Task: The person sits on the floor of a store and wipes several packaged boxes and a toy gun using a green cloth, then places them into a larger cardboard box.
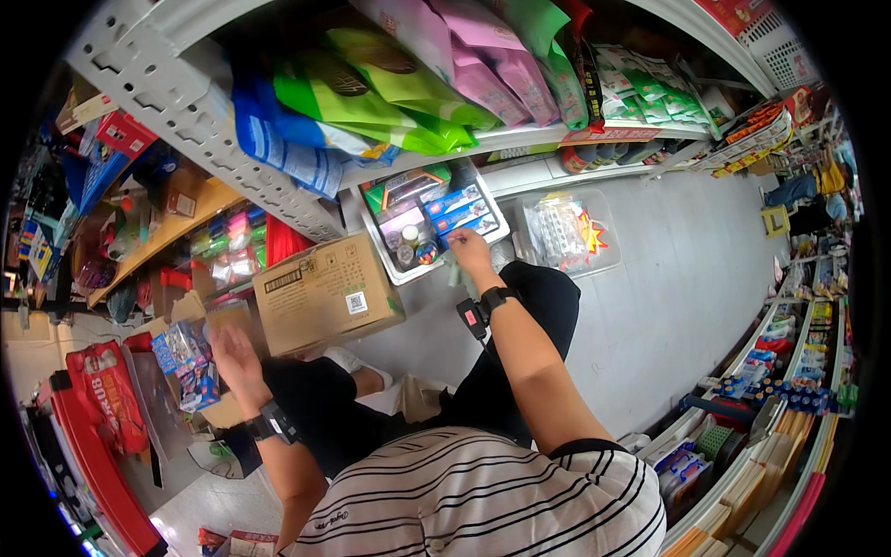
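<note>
1. Currently, the right hand (471, 252) reaches over the near edge of a white bin (422, 271), its fingers bent beside the blue boxes (461, 212); whether they pinch one, I cannot tell.
2. Those blue boxes lie side by side in the right part of the bin, with a green-and-black package (406, 188) toward the back and small round tubs (406, 254) near the front.
3. Off to the other side, the left hand (239, 362) is stretched out with its fingers extended, against or just in front of a cardboard flap (225, 318); contact is hard to judge.
4. Just left of that hand, blue packets (181, 351) sit in an open carton.
5. Between the two hands stands a closed cardboard box (325, 295), just beside the white bin, with a pale label on its face.
6. Right of the white bin, a clear plastic tub (608, 267) on the grey floor (687, 241) holds bagged goods, one with a red-and-yellow starburst card (591, 236).
7. Above the white bin, a shelf carries green bags (380, 84) and pink bags (497, 70).
8. Both wrists wear black bands, and the person's striped shirt (492, 492) fills the lower middle.
</note>
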`<state>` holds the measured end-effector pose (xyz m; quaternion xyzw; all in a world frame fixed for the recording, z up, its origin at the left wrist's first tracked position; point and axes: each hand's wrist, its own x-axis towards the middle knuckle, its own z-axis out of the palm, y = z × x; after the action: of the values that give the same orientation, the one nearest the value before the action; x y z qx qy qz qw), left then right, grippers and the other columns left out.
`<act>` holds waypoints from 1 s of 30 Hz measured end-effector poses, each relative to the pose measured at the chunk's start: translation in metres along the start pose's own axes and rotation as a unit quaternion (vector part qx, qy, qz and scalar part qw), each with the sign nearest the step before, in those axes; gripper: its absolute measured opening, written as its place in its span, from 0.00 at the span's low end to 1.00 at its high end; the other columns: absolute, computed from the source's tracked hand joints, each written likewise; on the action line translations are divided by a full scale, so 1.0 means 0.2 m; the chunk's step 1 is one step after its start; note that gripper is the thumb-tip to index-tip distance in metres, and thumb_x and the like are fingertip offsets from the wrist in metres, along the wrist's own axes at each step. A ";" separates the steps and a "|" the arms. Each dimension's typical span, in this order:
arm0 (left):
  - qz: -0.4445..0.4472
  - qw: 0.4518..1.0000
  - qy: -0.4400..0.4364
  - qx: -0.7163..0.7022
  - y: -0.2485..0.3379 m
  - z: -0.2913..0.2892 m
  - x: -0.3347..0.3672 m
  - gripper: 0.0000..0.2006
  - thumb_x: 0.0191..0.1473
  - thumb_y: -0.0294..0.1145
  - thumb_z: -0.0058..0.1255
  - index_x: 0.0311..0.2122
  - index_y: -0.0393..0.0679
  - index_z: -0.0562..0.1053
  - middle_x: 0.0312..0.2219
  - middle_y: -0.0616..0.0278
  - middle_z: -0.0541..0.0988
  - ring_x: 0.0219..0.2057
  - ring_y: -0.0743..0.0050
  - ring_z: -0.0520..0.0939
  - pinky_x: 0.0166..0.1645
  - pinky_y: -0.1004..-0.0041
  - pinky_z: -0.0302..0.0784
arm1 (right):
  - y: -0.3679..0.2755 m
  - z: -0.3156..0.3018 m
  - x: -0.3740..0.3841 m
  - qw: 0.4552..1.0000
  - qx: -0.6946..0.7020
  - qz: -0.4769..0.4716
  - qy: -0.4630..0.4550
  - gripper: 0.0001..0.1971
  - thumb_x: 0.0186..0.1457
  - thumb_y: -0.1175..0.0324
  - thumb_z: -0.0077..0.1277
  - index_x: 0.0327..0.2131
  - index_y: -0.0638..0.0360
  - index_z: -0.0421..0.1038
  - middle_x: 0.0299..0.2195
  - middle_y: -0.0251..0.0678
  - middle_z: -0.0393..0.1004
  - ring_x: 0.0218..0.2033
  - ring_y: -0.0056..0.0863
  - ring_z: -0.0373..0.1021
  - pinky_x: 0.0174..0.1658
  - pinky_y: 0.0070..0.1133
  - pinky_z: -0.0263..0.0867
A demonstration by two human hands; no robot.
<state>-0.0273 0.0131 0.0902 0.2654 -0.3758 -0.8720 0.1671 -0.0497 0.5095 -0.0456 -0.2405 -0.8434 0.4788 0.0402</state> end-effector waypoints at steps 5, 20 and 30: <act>0.002 1.000 -0.004 0.019 -0.01 -0.05 0.01 0.20 0.55 0.31 0.51 0.53 0.44 0.64 0.42 0.62 0.73 0.45 0.72 0.74 0.51 0.72 0.70 | -0.15 -0.04 0.03 0.977 -0.042 0.021 -0.210 0.29 0.48 0.50 0.57 0.48 0.61 0.70 0.42 0.47 0.74 0.44 0.36 0.71 0.47 0.26 0.65; -0.058 0.998 0.004 -0.018 -0.07 -0.04 0.07 0.13 0.55 0.26 0.49 0.47 0.41 0.69 0.39 0.57 0.76 0.41 0.67 0.77 0.48 0.72 0.74 | -0.02 0.06 0.10 0.954 -0.013 0.015 -0.299 0.33 0.54 0.48 0.50 0.53 0.67 0.63 0.48 0.49 0.70 0.51 0.37 0.66 0.53 0.26 0.60; -0.071 0.997 -0.003 0.023 -0.11 -0.05 0.05 0.14 0.56 0.31 0.51 0.48 0.44 0.70 0.43 0.62 0.74 0.44 0.72 0.76 0.48 0.75 0.72 | -0.12 0.02 0.08 0.963 -0.033 0.035 -0.266 0.38 0.49 0.40 0.49 0.50 0.69 0.67 0.46 0.54 0.71 0.49 0.47 0.67 0.52 0.30 0.62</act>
<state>-0.0322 0.0167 0.0649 0.2924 -0.3761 -0.8738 0.0975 -0.0728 0.5034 -0.0303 -0.1355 -0.8299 0.4987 -0.2100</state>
